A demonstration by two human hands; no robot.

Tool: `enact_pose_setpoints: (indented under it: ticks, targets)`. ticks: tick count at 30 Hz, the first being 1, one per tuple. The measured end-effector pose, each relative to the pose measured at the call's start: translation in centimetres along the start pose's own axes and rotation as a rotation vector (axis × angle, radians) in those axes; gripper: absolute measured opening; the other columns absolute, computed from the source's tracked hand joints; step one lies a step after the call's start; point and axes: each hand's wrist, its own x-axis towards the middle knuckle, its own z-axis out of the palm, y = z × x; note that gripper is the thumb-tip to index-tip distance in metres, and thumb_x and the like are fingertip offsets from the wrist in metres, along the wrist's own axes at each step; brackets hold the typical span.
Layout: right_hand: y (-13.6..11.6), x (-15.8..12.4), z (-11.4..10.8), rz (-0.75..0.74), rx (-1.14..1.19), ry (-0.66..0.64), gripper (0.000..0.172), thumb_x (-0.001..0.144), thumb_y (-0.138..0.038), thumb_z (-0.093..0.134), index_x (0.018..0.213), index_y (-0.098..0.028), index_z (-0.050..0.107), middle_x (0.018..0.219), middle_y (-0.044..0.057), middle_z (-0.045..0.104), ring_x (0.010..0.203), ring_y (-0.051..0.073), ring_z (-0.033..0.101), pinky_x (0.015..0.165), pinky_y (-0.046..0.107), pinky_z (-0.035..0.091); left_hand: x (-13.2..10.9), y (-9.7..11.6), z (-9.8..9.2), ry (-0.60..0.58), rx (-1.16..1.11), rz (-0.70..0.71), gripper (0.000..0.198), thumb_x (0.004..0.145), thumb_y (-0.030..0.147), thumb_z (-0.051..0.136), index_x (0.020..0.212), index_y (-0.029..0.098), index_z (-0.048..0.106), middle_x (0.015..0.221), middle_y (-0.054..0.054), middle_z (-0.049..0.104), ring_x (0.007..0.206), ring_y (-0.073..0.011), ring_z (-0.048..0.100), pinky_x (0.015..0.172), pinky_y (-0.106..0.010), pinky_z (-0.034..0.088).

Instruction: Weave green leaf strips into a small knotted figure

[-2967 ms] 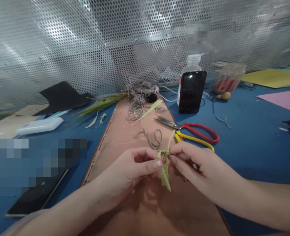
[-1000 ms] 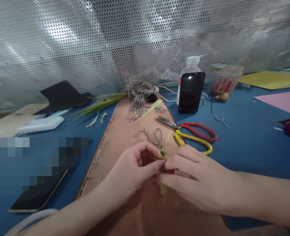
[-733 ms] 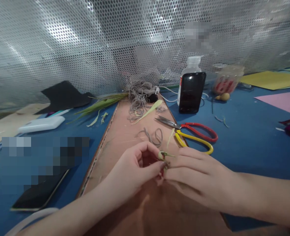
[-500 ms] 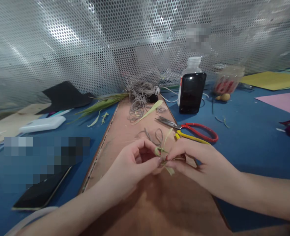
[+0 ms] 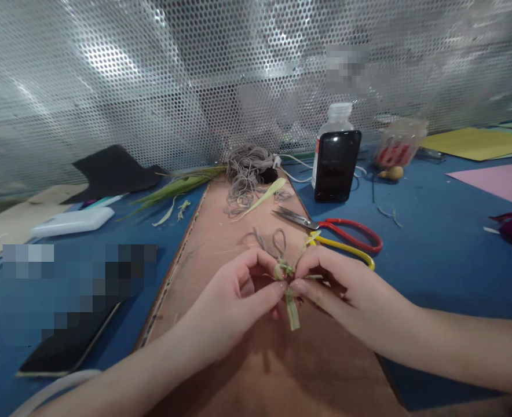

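Note:
My left hand (image 5: pixel 245 286) pinches a small bundle of pale green leaf strips (image 5: pixel 292 313) between thumb and fingers. From the other side my right hand (image 5: pixel 345 284) grips the same bundle, its thumb and fingertips meeting the left ones. A curled loop of strip shows above the fingers, and a flat end hangs below them. Part of the bundle is hidden behind the fingertips. Just beyond the hands, grey string (image 5: pixel 278 240) lies in loose loops on the brown board (image 5: pixel 238 365). Scissors (image 5: pixel 347 233) with red and yellow handles rest open beside my right hand.
A tangle of grey cord (image 5: pixel 249 165) and a pale leaf strip (image 5: pixel 264 197) lie at the board's far end. A phone (image 5: pixel 337 167) leans on a clear bottle (image 5: pixel 340 116). Green leaves (image 5: pixel 173 190) and a white plastic object (image 5: pixel 73 221) lie left. Behind rises a perforated metal screen (image 5: pixel 195 75).
Both hands keep hold of the bundle. My right fingers have shifted around it, and the flat strip end now hangs lower and more upright. More of the scissors' yellow handle shows.

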Motion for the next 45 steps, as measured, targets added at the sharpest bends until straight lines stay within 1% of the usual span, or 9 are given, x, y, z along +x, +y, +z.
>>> enact_pose_setpoints:
  ticks: [6, 11, 18, 23, 26, 30, 35, 40, 45]
  targets:
    - [-0.19, 0.01, -0.19, -0.016, -0.049, 0.014, 0.006, 0.083, -0.017, 0.051, 0.079, -0.021, 0.052, 0.071, -0.005, 0.057, 0.064, 0.007, 0.052, 0.054, 0.017, 0.039, -0.06, 0.01, -0.12, 0.006, 0.068, 0.01, 0.006, 0.079, 0.016, 0.056, 0.08, 0.016, 0.05, 0.079, 0.001, 0.057, 0.076, -0.0107, 0.052, 0.069, -0.023, 0.041]
    - [-0.11, 0.16, -0.35, -0.041, -0.036, 0.034, 0.006, 0.083, -0.016, 0.052, 0.081, -0.022, 0.051, 0.07, -0.006, 0.058, 0.062, 0.006, 0.052, 0.054, 0.016, 0.04, -0.1, 0.19, -0.09, -0.016, -0.004, -0.03, 0.01, 0.079, 0.023, 0.058, 0.082, 0.017, 0.051, 0.078, 0.001, 0.058, 0.073, -0.0102, 0.053, 0.067, -0.023, 0.041]
    - [-0.21, 0.14, -0.4, -0.046, -0.05, 0.043, 0.007, 0.083, -0.015, 0.051, 0.08, -0.021, 0.052, 0.064, -0.007, 0.055, 0.056, 0.006, 0.052, 0.053, 0.016, 0.04, 0.12, -0.14, -0.23, 0.006, -0.001, -0.01, 0.019, 0.07, 0.015, 0.067, 0.077, 0.017, 0.049, 0.077, 0.002, 0.058, 0.074, -0.01, 0.053, 0.068, -0.022, 0.041]
    - [-0.25, 0.01, -0.4, -0.06, -0.061, 0.021, 0.008, 0.084, -0.014, 0.047, 0.082, -0.021, 0.051, 0.06, -0.007, 0.053, 0.051, 0.006, 0.05, 0.05, 0.017, 0.039, 0.29, 0.1, -0.08, 0.038, -0.099, -0.088, 0.03, 0.067, 0.012, 0.067, 0.091, 0.018, 0.051, 0.08, 0.0, 0.062, 0.08, -0.0146, 0.057, 0.073, -0.027, 0.043]
    - [-0.13, -0.08, -0.41, -0.081, -0.094, 0.022, 0.01, 0.084, -0.013, 0.047, 0.083, -0.021, 0.051, 0.061, -0.006, 0.054, 0.051, 0.007, 0.05, 0.049, 0.018, 0.039, 0.24, 0.19, -0.08, 0.009, -0.068, -0.108, 0.026, 0.066, 0.014, 0.068, 0.09, 0.016, 0.056, 0.085, -0.003, 0.063, 0.084, -0.0166, 0.058, 0.077, -0.029, 0.043]
    - [0.1, -0.14, -0.41, -0.1, -0.112, 0.02, 0.009, 0.084, -0.014, 0.047, 0.084, -0.022, 0.052, 0.062, -0.005, 0.055, 0.051, 0.008, 0.05, 0.048, 0.018, 0.039, 0.17, 0.25, -0.11, -0.011, -0.066, -0.116, 0.022, 0.067, 0.016, 0.068, 0.086, 0.017, 0.058, 0.084, -0.003, 0.063, 0.081, -0.0151, 0.058, 0.074, -0.026, 0.043]
    - [0.15, 0.09, -0.38, -0.037, -0.041, 0.001, 0.007, 0.085, -0.016, 0.048, 0.083, -0.021, 0.052, 0.067, -0.003, 0.056, 0.054, 0.008, 0.052, 0.049, 0.018, 0.041, 0.09, 0.48, -0.02, 0.022, -0.067, -0.115, 0.019, 0.069, 0.013, 0.067, 0.083, 0.017, 0.055, 0.079, 0.001, 0.063, 0.074, -0.0107, 0.057, 0.068, -0.021, 0.043]
    - [-0.15, 0.47, -0.04, 0.088, 0.236, -0.02, 0.003, 0.086, -0.021, 0.045, 0.086, -0.021, 0.041, 0.063, -0.005, 0.055, 0.048, 0.007, 0.052, 0.046, 0.018, 0.044, 0.05, 0.25, -0.04, 0.039, -0.042, -0.012, 0.017, 0.071, 0.014, 0.065, 0.084, 0.017, 0.054, 0.083, 0.0, 0.061, 0.079, -0.0117, 0.057, 0.072, -0.024, 0.045]
    - [-0.39, 0.48, 0.02, 0.198, 0.264, 0.017, 0.012, 0.084, -0.023, 0.048, 0.083, -0.023, 0.036, 0.052, -0.009, 0.05, 0.035, 0.006, 0.041, 0.032, 0.015, 0.034, 0.03, 0.06, -0.02, 0.061, -0.012, -0.005, 0.016, 0.072, 0.015, 0.065, 0.084, 0.017, 0.054, 0.081, 0.001, 0.06, 0.078, -0.0109, 0.056, 0.072, -0.023, 0.045]
